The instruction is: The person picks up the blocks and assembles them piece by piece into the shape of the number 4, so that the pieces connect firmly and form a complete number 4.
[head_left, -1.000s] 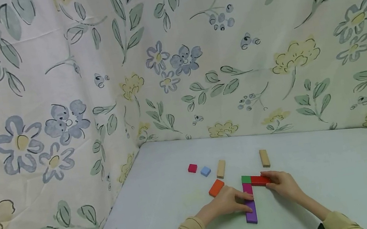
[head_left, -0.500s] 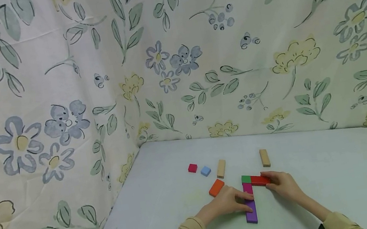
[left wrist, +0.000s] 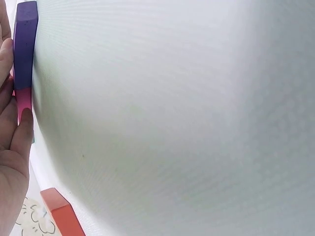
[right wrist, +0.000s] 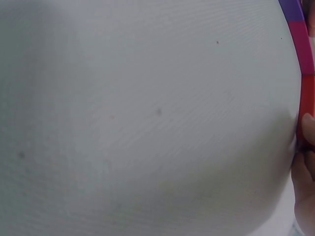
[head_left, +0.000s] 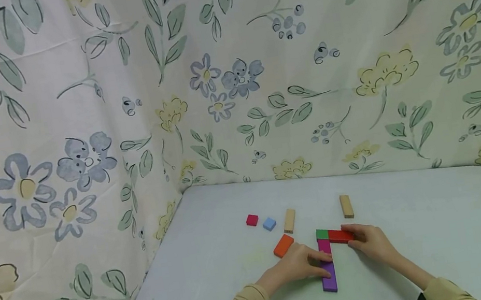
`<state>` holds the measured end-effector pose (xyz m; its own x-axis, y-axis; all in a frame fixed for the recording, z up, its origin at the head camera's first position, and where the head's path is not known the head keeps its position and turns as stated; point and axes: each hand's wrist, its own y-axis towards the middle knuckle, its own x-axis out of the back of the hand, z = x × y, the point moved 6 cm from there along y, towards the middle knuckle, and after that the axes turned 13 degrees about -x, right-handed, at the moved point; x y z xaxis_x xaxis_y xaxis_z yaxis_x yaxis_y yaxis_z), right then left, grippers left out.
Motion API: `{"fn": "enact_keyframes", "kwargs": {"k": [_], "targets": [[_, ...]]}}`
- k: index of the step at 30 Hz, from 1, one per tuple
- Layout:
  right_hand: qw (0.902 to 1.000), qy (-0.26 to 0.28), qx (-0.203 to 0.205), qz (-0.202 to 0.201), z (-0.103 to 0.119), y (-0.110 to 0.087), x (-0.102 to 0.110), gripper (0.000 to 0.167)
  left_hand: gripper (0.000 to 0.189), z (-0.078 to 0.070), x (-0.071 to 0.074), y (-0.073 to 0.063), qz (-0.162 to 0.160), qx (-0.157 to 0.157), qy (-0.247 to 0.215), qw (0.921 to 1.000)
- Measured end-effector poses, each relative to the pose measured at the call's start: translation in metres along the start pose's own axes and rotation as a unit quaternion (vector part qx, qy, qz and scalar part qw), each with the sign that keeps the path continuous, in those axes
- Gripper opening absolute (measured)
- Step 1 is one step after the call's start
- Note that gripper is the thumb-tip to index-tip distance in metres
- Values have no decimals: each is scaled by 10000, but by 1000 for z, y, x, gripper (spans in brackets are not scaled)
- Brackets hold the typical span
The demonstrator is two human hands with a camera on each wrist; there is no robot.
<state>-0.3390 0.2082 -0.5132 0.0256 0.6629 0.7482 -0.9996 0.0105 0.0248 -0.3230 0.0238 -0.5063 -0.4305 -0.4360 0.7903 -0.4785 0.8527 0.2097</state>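
Note:
Coloured wooden blocks lie end to end on the white table. A purple block (head_left: 330,285) and a magenta block (head_left: 324,246) form a column, with a green block (head_left: 322,234) at its far end. From the green one, a red block (head_left: 338,236) extends right. My left hand (head_left: 293,266) holds the column, thumb on the purple block and index finger across the magenta one. In the left wrist view, another fingertip touches the magenta block's side (left wrist: 23,98). My right hand (head_left: 372,240) pinches the red block's right end between thumb and fingers, covering that end.
An orange block (head_left: 283,246) lies just beyond the left hand. Farther back are a small red block (head_left: 252,220), a light blue block (head_left: 269,224) and two plain wooden blocks, left (head_left: 289,221) and right (head_left: 346,206). A floral cloth (head_left: 284,127) hangs behind the table.

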Motion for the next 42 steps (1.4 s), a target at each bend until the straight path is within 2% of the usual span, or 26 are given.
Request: {"fn": "enact_keyframes", "kwargs": {"k": [33,42], "targets": [[10000,20,58,57,1,-1,0,40,38,4,-2,0,-16,-77,103,9999],[9999,55,105,10,1,-1,0,40,37,4,-2,0,18,-28,-52,10000]]}}
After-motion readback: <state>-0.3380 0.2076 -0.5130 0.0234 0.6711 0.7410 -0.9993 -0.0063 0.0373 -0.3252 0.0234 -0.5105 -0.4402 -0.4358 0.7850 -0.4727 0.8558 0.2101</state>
